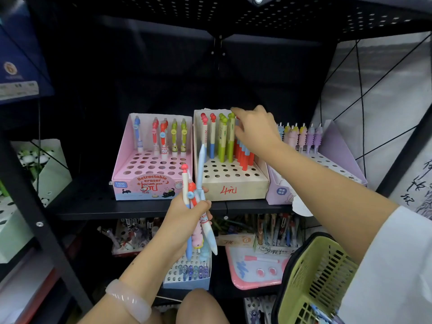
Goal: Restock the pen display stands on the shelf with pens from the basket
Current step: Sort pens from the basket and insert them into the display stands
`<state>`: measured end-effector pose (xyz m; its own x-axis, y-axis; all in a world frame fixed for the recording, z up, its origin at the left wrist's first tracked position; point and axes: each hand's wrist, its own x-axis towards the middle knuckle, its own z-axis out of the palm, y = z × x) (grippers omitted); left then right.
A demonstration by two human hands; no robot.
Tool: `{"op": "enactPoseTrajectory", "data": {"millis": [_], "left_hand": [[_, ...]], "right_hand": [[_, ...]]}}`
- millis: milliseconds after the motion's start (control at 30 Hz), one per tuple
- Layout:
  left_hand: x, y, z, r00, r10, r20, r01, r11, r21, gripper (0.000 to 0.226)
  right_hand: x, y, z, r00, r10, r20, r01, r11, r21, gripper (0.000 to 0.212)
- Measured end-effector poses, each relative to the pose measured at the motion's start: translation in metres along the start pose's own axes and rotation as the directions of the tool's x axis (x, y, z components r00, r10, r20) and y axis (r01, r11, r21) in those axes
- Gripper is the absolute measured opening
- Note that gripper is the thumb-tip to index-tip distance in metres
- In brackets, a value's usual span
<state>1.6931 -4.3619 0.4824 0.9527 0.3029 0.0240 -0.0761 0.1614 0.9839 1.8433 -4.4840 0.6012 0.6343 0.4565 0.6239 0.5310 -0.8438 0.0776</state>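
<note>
Three pen display stands sit side by side on the black shelf: a pink stand (pixel 149 183), a cream stand (pixel 233 187) marked in red, and a lilac stand (pixel 332 146). My left hand (pixel 187 213) is closed around a bunch of pens (pixel 198 183) in front of the cream stand. My right hand (pixel 254 129) reaches into the back of the cream stand, its fingers around the red and blue pens (pixel 244 155) standing there; the grip itself is hidden. Green pens (pixel 225 141) stand just to its left. The green basket (pixel 313 281) hangs at the lower right.
The pink stand holds several pens (pixel 161 136) in its back row, with rows of bare holes in front. A lower shelf carries a blue stand (pixel 187 274), a pink tray (pixel 254 270) and more pen boxes. A black shelf post (pixel 39 223) rises at the left.
</note>
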Motion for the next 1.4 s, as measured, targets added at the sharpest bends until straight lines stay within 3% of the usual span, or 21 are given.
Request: {"op": "enactPoseTrajectory", "data": {"millis": [100, 167, 367, 500, 900, 1000, 1067, 1167, 1267, 1400], "left_hand": [[-0.001, 0.001, 0.001, 1.000, 0.007, 0.007, -0.007, 1.000, 0.012, 0.024], [-0.002, 0.001, 0.001, 1.000, 0.002, 0.003, -0.002, 1.000, 0.010, 0.024], [-0.003, 0.002, -0.001, 1.000, 0.007, -0.001, -0.007, 1.000, 0.008, 0.024], [-0.004, 0.002, 0.000, 1.000, 0.019, -0.001, -0.019, 1.000, 0.015, 0.024], [-0.005, 0.006, 0.003, 1.000, 0.018, -0.008, -0.018, 1.000, -0.011, 0.024], [-0.005, 0.007, 0.002, 1.000, 0.031, -0.003, -0.031, 0.999, -0.009, 0.024], [-0.006, 0.008, 0.000, 0.999, 0.038, -0.003, -0.038, 0.999, -0.015, 0.024], [-0.006, 0.011, -0.003, 0.999, 0.030, -0.017, -0.031, 0.998, -0.061, 0.023], [-0.008, 0.014, -0.006, 1.000, 0.020, -0.006, -0.021, 0.992, -0.123, 0.021], [-0.010, 0.017, -0.008, 1.000, 0.007, 0.014, -0.005, 0.987, -0.164, 0.019]], "right_hand": [[-0.002, -0.001, -0.001, 0.998, -0.038, 0.048, 0.045, 0.989, -0.142, 0.040], [-0.002, -0.001, -0.002, 0.998, -0.018, 0.057, 0.025, 0.993, -0.118, 0.041], [-0.020, 0.006, 0.001, 0.989, 0.076, -0.125, -0.043, 0.968, 0.246, 0.043], [-0.036, 0.011, 0.007, 0.972, 0.229, 0.052, -0.221, 0.820, 0.528, 0.040], [-0.038, -0.001, 0.005, 0.960, 0.258, 0.109, -0.278, 0.829, 0.485, 0.044], [-0.041, -0.010, -0.004, 0.960, 0.280, -0.017, -0.249, 0.879, 0.406, 0.046], [-0.044, -0.020, -0.010, 0.968, 0.223, -0.113, -0.157, 0.895, 0.418, 0.040], [-0.055, -0.040, -0.015, 0.993, 0.046, -0.109, 0.010, 0.883, 0.468, 0.034], [-0.066, -0.052, -0.019, 0.963, -0.198, -0.183, 0.253, 0.898, 0.360, 0.038], [-0.071, -0.057, -0.018, 0.870, -0.494, 0.006, 0.482, 0.851, 0.209, 0.052]]}}
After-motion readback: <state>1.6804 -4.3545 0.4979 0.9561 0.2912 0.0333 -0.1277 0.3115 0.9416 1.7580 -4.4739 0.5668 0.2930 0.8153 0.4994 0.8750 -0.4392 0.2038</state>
